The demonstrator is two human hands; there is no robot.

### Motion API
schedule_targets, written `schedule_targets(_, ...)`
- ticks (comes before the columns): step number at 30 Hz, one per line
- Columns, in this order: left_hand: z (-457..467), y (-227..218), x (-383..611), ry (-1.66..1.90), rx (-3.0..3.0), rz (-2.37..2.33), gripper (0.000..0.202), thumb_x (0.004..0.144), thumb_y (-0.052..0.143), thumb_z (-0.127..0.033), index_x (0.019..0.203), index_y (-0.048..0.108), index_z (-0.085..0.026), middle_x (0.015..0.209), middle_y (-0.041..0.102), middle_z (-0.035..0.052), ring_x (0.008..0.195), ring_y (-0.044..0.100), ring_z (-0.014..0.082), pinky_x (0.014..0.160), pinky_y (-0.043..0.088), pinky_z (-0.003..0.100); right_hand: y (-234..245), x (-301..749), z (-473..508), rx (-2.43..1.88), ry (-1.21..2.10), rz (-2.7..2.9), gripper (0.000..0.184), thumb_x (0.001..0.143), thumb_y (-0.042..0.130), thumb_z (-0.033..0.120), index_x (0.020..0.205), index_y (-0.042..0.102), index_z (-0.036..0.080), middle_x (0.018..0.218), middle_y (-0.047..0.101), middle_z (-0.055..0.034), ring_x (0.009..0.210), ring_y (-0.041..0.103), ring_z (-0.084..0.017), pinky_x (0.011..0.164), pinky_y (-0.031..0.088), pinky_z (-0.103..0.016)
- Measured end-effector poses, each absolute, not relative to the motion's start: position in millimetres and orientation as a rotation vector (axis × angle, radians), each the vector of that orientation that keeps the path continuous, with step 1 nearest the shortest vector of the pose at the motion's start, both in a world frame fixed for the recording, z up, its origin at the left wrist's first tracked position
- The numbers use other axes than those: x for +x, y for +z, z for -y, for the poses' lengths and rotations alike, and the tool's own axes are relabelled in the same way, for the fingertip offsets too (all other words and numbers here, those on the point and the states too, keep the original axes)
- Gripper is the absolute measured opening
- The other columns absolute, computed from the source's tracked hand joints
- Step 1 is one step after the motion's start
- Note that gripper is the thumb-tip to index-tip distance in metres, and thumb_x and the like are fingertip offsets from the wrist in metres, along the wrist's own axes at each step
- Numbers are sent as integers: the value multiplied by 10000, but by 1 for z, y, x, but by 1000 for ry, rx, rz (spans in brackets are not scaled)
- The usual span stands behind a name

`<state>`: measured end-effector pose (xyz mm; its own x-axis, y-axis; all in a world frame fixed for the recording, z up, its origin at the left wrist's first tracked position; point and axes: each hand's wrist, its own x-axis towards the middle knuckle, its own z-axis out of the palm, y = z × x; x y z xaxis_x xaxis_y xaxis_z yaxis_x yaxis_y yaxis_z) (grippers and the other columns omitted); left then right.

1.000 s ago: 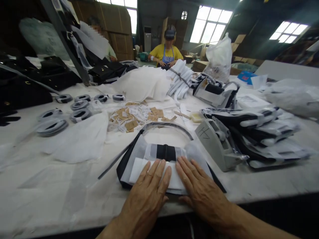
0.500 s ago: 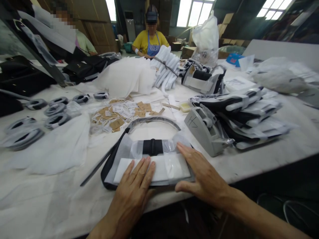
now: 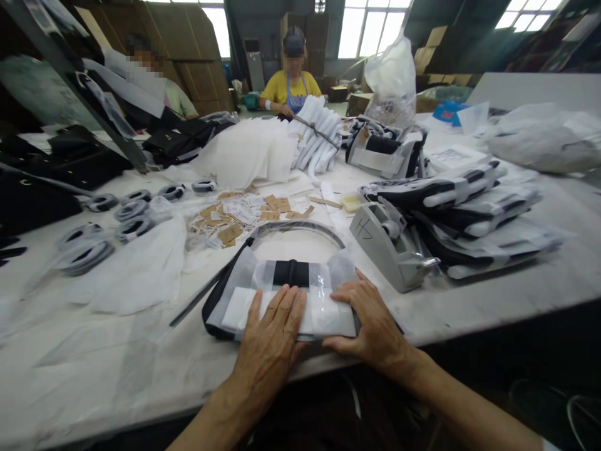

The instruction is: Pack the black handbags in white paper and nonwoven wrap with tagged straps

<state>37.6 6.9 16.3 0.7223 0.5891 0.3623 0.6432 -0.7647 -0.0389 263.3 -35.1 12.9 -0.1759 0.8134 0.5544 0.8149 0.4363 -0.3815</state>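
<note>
A black handbag (image 3: 220,309) lies in front of me, wrapped in pale translucent sheeting with its wrapped handle arched away from me. Across its front runs a white padding strip (image 3: 307,319) under clear tape, below a black clasp strap (image 3: 292,274). My left hand (image 3: 270,332) rests flat on the padding, its fingers stretched out. At the lower right corner, my right hand (image 3: 375,319) grips the bag, fingers bent over its side and thumb along the bottom edge. Right of the bag stands a grey tape dispenser (image 3: 387,247).
Wrapped bags (image 3: 474,213) are piled at right. Loose tags (image 3: 235,216) lie beyond the bag. Wrapped strap coils (image 3: 87,257) and white sheets (image 3: 141,269) are at left; a foam-sheet stack (image 3: 244,150) stands behind. A person (image 3: 291,88) in yellow is across the table.
My right hand has drawn in against the bag's right side, its fingers more bent. My left hand stays flat on the padding. The whole view has shifted slightly.
</note>
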Motion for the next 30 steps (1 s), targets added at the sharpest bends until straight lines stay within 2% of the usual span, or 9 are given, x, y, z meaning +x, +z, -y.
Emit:
schedule_targets(5, -6, 9, 39, -647, -2754, 986, 506, 963, 480, -375, 1421, 422, -169, 1354, 593, 101, 1329, 465, 249, 1180, 193, 512, 1, 267, 37, -1301, -119, 1997, 493, 740, 734, 470, 1098, 527, 203, 965, 638, -81, 953, 611, -285, 1072, 345, -617)
schedule_targets(8, -6, 6, 39, -635, -2730, 977, 531, 960, 479, -411, 1441, 399, -199, 1408, 548, 96, 1365, 422, 258, 1174, 198, 534, 11, 265, 42, -1367, -206, 2111, 617, 777, 704, 500, 1255, 494, 172, 1192, 623, -142, 1177, 542, -334, 1122, 274, -611)
schedule_targets(11, -7, 5, 38, -514, -2740, 954, 565, 962, 461, -432, 1469, 348, -212, 1489, 456, 94, 1404, 362, 276, 1147, 241, 567, 26, 255, 52, -1487, -339, 2230, 792, 816, 679, 490, 1457, 353, 158, 1460, 464, -160, 1390, 333, -376, 1154, 190, -612)
schedule_targets(13, -7, 5, 38, -458, -2748, 961, 590, 957, 466, -443, 1480, 321, -213, 1514, 419, 97, 1420, 334, 278, 1133, 265, 578, 29, 245, 57, -1520, -382, 2264, 849, 824, 670, 496, 1503, 291, 155, 1519, 391, -156, 1424, 267, -390, 1156, 167, -618)
schedule_targets(19, -8, 10, 40, -445, -2799, 958, 735, 921, 467, -556, 1484, 292, -118, 1506, 408, 176, 1424, 329, 285, 1133, 270, 556, -1, 234, 53, -1452, -371, 2317, 774, 875, 604, 501, 1491, 311, 134, 1469, 463, -175, 1356, 420, -348, 1096, 349, -535)
schedule_targets(22, -9, 18, 33, -484, -2833, 936, 779, 890, 478, -619, 1467, 326, -119, 1512, 398, 177, 1420, 336, 283, 1129, 291, 539, 1, 242, 50, -1427, -333, 2386, 791, 858, 610, 541, 1492, 325, 163, 1450, 491, -157, 1326, 467, -339, 1076, 393, -519)
schedule_targets(25, -16, 26, 15, -541, -2732, 1052, 726, 886, 507, -603, 1447, 375, -161, 1516, 399, 155, 1416, 343, 292, 1127, 288, 569, 16, 254, 46, -1447, -298, 2360, 778, 896, 557, 535, 1525, 259, 188, 1467, 475, -139, 1325, 477, -314, 1073, 420, -504)
schedule_targets(27, -24, 29, 0, -552, -2632, 1231, 651, 889, 525, -579, 1403, 452, -187, 1483, 451, 146, 1387, 390, 309, 1111, 309, 583, 22, 264, 39, -1529, -303, 2232, 745, 923, 516, 514, 1534, 241, 188, 1492, 438, -139, 1350, 445, -319, 1086, 410, -526)
schedule_targets(30, -32, 32, -21, -513, -2615, 1469, 551, 894, 528, -567, 1321, 553, -220, 1396, 557, 116, 1295, 508, 298, 1053, 411, 520, 16, 282, 25, -1690, -193, 2077, 640, 936, 472, 521, 1472, 399, 179, 1441, 502, -136, 1306, 496, -332, 1046, 460, -531)
